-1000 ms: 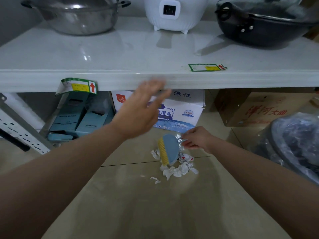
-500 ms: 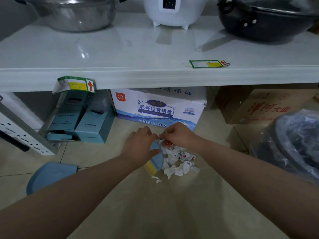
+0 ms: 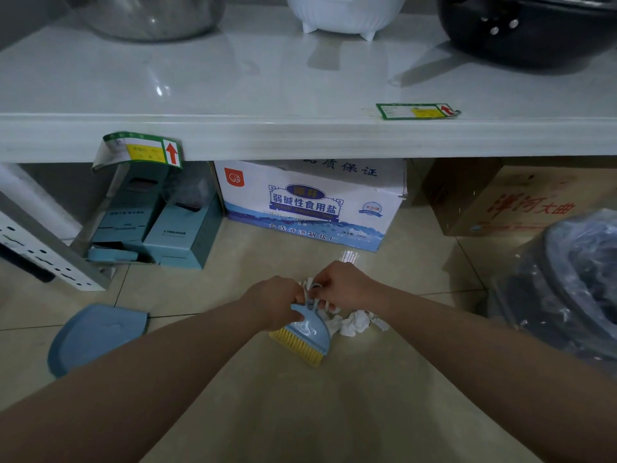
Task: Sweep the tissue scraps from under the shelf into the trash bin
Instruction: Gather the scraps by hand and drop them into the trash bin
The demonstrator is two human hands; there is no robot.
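Note:
A small blue hand brush (image 3: 309, 332) with yellow bristles rests on the tiled floor in front of the shelf (image 3: 300, 138). My left hand (image 3: 275, 300) and my right hand (image 3: 344, 285) both grip its handle end, close together. White tissue scraps (image 3: 355, 324) lie in a heap just right of the brush, partly hidden by my right hand. A blue dustpan (image 3: 96, 335) lies flat on the floor to the left. The trash bin (image 3: 567, 289), lined with a clear plastic bag, stands at the right edge.
Under the shelf stand teal boxes (image 3: 160, 222), a white and blue salt carton (image 3: 310, 205) and a brown cardboard box (image 3: 500, 198). A white power strip (image 3: 43, 262) leans at the left. A steel pot, a white cooker and a black wok sit on the shelf.
My left hand came down from the shelf edge to the brush handle beside my right hand. The brush turned, bristles now pointing toward me. The view tilted down, showing the dustpan.

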